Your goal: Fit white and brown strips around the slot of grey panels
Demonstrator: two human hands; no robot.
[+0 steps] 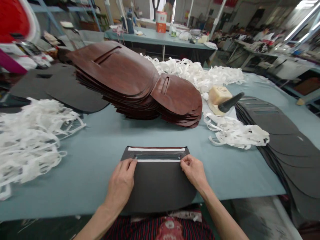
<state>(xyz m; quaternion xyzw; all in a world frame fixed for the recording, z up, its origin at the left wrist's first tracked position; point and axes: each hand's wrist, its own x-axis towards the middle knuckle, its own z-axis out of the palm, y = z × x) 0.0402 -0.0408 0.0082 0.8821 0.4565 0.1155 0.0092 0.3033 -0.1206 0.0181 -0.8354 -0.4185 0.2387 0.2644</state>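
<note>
A dark grey rounded panel point(160, 186) lies flat at the table's front edge, with a long slot point(158, 157) near its far end. One white tape strip point(155, 149) runs along that far edge. A second white tape strip point(158, 160) lies along the near side of the slot. My left hand point(123, 181) pinches this second strip's left end against the panel. At its right end, the fingers of my right hand point(193, 170) are closed on the same strip. The fingertips partly hide both ends.
Two overlapping stacks of brown panels point(125, 73) stand beyond my hands. White strip piles lie at left point(32, 136), at right point(237, 133) and behind point(190, 71). A yellowish block point(220, 96) with a dark horn-shaped piece point(230, 102) sits near more dark panels point(282, 133).
</note>
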